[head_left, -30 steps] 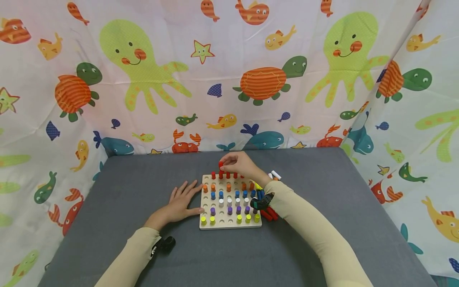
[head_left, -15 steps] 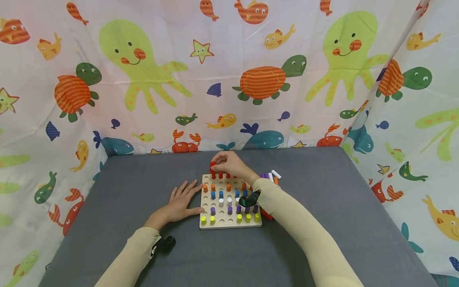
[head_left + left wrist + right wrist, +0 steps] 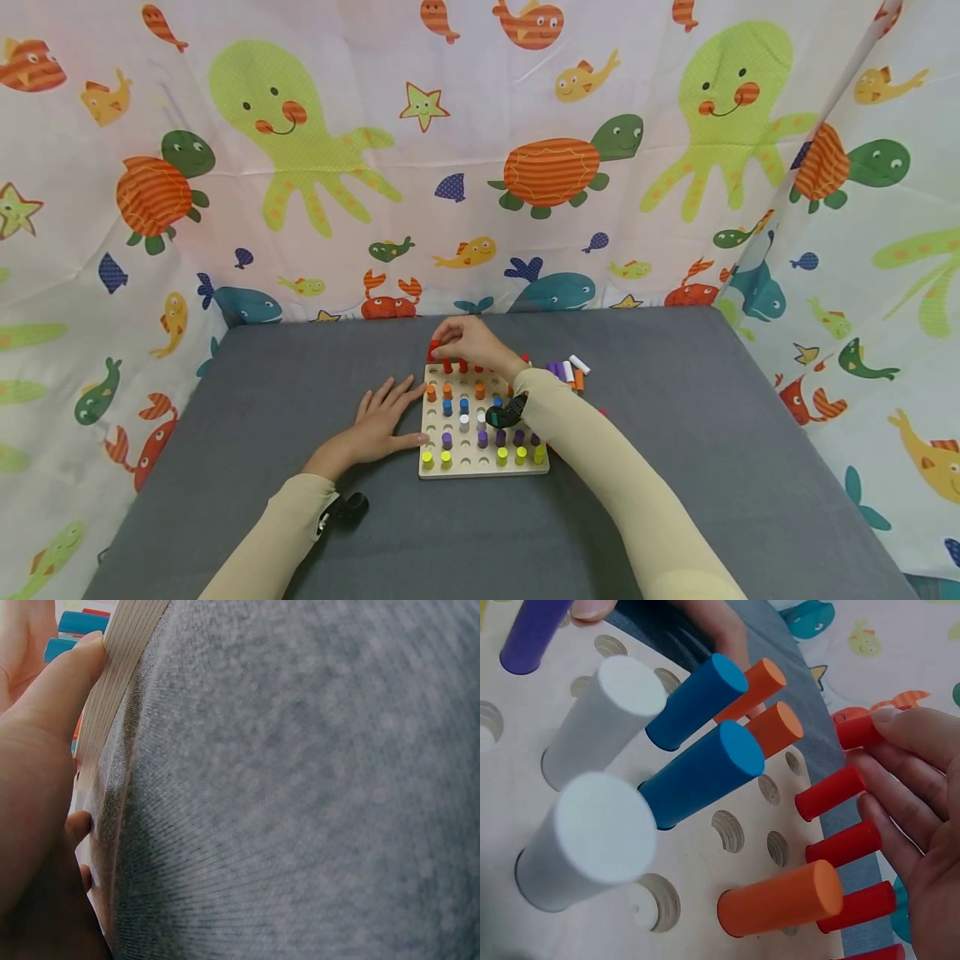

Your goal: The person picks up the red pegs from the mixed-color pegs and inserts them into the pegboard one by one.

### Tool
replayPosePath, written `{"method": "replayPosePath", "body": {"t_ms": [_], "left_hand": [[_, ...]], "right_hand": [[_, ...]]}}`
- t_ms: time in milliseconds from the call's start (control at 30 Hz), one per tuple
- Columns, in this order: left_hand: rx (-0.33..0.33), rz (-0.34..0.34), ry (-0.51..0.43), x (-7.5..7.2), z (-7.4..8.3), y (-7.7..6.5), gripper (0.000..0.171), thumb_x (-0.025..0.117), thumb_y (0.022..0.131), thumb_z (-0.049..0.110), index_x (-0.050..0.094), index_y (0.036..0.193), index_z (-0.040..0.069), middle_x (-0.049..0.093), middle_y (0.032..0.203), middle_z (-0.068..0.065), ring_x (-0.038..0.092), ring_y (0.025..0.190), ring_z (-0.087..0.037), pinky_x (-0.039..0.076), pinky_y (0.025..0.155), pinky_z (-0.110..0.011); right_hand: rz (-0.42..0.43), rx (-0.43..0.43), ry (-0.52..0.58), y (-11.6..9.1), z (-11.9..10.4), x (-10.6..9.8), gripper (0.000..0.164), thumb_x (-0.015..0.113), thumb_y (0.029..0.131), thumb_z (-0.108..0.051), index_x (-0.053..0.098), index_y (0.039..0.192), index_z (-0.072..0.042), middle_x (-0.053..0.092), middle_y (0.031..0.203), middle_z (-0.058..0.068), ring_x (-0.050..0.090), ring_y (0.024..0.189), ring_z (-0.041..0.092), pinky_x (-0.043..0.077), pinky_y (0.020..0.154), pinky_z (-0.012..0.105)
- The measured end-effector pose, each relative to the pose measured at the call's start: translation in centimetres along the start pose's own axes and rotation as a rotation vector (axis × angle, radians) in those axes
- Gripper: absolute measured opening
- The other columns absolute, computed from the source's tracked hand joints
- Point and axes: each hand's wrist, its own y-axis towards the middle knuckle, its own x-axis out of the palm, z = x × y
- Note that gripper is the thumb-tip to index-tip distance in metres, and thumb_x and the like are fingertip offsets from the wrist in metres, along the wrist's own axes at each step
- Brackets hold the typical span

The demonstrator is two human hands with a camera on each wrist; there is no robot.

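Observation:
A wooden pegboard [image 3: 465, 475] lies in the middle of the table, with rows of red, orange, blue, white, purple and yellow pegs standing in its holes. Over its far left corner my right hand [image 3: 476, 343] pinches a red peg [image 3: 857, 733] between thumb and fingers. In the right wrist view this peg is raised, beside a row of standing red pegs [image 3: 831, 792]. My left hand [image 3: 378, 425] lies spread on the table, its thumb and index finger touching the board's left edge. The right forearm hides part of the board's right side.
Loose white, purple and orange pegs [image 3: 579, 364] lie on the table just right of the board. A grey cloth [image 3: 322, 533] covers the table. Behind it hangs a curtain [image 3: 465, 75] printed with sea animals.
My right hand has moved left along the far row, to the board's far left corner, with the red peg in its fingers. The left hand has stayed still.

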Motion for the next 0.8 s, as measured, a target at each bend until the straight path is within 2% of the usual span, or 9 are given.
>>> {"method": "replayPosePath", "body": {"t_ms": [200, 400, 633, 800], "left_hand": [[0.020, 0.011, -0.004, -0.28, 0.22, -0.10, 0.092, 0.062, 0.086, 0.065, 0.025, 0.159, 0.024, 0.016, 0.167, -0.015, 0.005, 0.153, -0.047, 0.001, 0.114, -0.074], [0.015, 0.014, 0.005, 0.31, -0.45, 0.17, 0.092, 0.059, 0.086, 0.069, 0.021, 0.159, 0.028, 0.013, 0.168, -0.009, 0.002, 0.155, -0.042, -0.001, 0.116, -0.072], [0.015, 0.018, 0.003, 0.32, -0.50, 0.21, 0.093, 0.059, 0.085, 0.071, 0.022, 0.159, 0.028, 0.015, 0.168, -0.009, 0.004, 0.154, -0.043, 0.000, 0.116, -0.072], [0.004, 0.008, 0.008, 0.41, -0.57, 0.27, 0.093, 0.059, 0.086, 0.070, 0.020, 0.159, 0.029, 0.013, 0.168, -0.008, 0.002, 0.155, -0.042, -0.001, 0.116, -0.072]], "right_hand": [[-0.041, 0.024, -0.019, 0.58, 0.71, 0.37, 0.011, 0.074, 0.090, -0.019, 0.072, 0.101, -0.016, 0.072, 0.097, 0.003, 0.066, 0.086, 0.021, 0.052, 0.076, 0.028], [-0.058, 0.024, -0.052, 0.68, 1.04, 0.59, 0.013, 0.073, 0.091, -0.016, 0.071, 0.103, -0.012, 0.072, 0.097, 0.006, 0.066, 0.085, 0.032, 0.053, 0.069, 0.035], [-0.067, 0.048, -0.090, 0.50, 0.90, 0.72, 0.012, 0.073, 0.090, -0.015, 0.071, 0.101, -0.012, 0.072, 0.098, 0.006, 0.065, 0.085, 0.026, 0.049, 0.066, 0.025], [-0.071, 0.048, -0.095, 0.56, 0.94, 0.84, 0.011, 0.073, 0.090, -0.015, 0.071, 0.100, -0.011, 0.073, 0.096, 0.006, 0.064, 0.081, 0.024, 0.047, 0.064, 0.024]]}}
